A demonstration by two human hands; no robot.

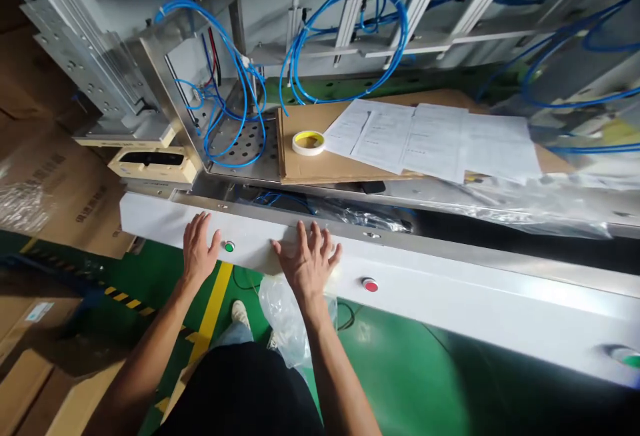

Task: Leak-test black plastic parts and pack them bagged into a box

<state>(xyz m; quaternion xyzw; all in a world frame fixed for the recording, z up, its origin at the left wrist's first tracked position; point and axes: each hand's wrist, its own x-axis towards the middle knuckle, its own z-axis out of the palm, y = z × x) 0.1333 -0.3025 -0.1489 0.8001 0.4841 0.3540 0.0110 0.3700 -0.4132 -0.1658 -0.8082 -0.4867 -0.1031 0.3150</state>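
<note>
A long white panel with push buttons runs along the front of the machine. On its left part lies my left hand, fingers stretched, just left of a green button. My right hand rests on the panel with spread fingers, between the green button and a red button. Neither hand holds anything. Below my right hand a clear plastic bag hangs in front of the panel; its upper end is hidden by the hand and wrist.
Behind the panel is an open channel with cables and plastic film. Beyond it, cardboard carries a tape roll and paper sheets. Coiled blue tubes hang at the back. Cartons stand left; the floor is green.
</note>
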